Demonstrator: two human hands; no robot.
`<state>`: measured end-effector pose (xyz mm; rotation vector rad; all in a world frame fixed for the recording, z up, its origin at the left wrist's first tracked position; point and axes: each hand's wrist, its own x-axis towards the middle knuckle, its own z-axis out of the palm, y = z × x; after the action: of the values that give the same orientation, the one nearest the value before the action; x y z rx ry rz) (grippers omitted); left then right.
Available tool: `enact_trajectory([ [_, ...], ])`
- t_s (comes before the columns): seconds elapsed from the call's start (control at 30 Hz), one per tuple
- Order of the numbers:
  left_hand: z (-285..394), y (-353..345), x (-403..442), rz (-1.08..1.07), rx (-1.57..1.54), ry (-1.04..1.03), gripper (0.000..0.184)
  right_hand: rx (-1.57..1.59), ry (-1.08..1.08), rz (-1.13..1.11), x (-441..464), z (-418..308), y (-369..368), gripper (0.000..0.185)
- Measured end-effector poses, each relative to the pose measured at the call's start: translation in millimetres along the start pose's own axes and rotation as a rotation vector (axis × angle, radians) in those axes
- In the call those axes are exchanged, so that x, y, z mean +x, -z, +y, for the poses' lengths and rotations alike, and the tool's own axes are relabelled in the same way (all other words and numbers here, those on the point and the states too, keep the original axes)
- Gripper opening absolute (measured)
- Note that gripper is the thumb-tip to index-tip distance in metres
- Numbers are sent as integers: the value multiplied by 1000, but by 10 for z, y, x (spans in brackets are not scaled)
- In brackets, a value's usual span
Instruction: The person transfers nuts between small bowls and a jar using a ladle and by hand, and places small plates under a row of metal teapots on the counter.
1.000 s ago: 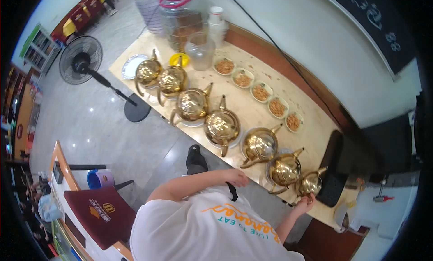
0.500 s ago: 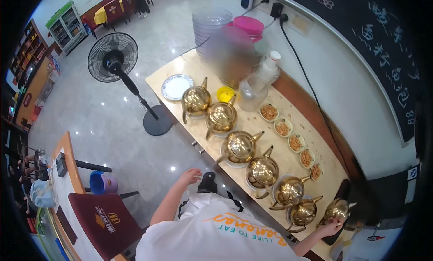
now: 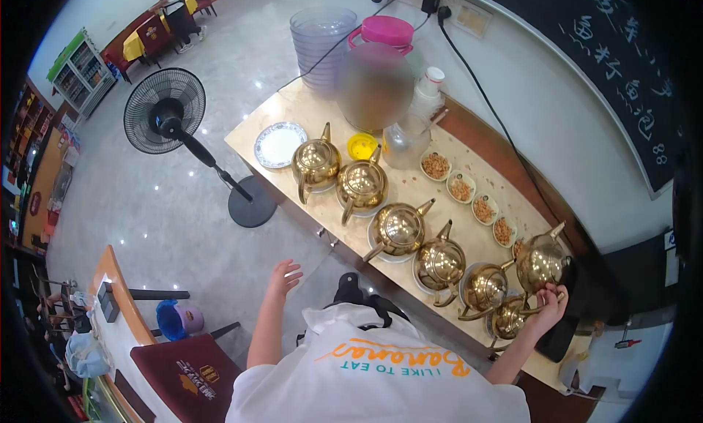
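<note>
My right hand (image 3: pixel 549 309) is closed around the handle of a gold teapot (image 3: pixel 540 262), raised above the counter's right end with its spout pointing up and away. Below and left of it, another gold teapot (image 3: pixel 508 322) is partly covered by my hand. Several more gold teapots, such as the one in the middle (image 3: pixel 397 230), stand on white plates in a row along the front edge. My left hand (image 3: pixel 284 276) hangs in the air off the counter, fingers spread, holding nothing. Behind the held teapot, one small bowl of peanuts (image 3: pixel 518 249) is mostly hidden.
Several bowls of peanuts (image 3: pixel 461 186) line the back of the wooden counter (image 3: pixel 258 120). At its far end are a plate (image 3: pixel 280 145), a yellow dish (image 3: pixel 362 146), a glass jug (image 3: pixel 407 142) and stacked clear tubs (image 3: pixel 322 50). A standing fan (image 3: pixel 165 114) and a chair (image 3: pixel 189 379) are leftward.
My right hand has lifted the teapot from the counter's near right end and moved it up toward the peanut bowls. My left hand has shifted slightly left and up, and the view has turned.
</note>
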<state>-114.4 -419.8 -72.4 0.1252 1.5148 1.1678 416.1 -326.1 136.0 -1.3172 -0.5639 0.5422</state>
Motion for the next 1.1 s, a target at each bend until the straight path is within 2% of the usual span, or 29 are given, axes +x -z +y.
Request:
enact_trajectory([
  [0.17,-253,147,-403,81,-207,145,41,-18,-28,-16,-25,19,-26,25],
  [0.3,-494,279,-429,103,-248,122,41,28,-33,-23,23,95,96,26],
  [0.47,-350,392,-487,18,-291,110,42,-22,29,-23,-254,21,-17,22],
  [0.6,-184,679,-302,5,-306,121,34,-5,98,-73,-549,-48,-289,17],
  [0.77,104,1419,-72,24,-389,163,33,26,83,-126,-1317,-114,-1216,10],
  [0.83,209,1824,-16,54,-393,65,40,104,38,-136,-1664,-109,-1703,11],
  [0.9,264,2369,67,74,-446,-37,39,198,-23,-269,-1891,-1,-2113,13],
  [1.0,327,3025,111,264,-576,-33,37,223,-32,-387,-2311,-3,-2741,15],
  [1.1,456,3386,28,262,-679,-74,32,264,-73,-557,-2572,-64,-3177,20],
])
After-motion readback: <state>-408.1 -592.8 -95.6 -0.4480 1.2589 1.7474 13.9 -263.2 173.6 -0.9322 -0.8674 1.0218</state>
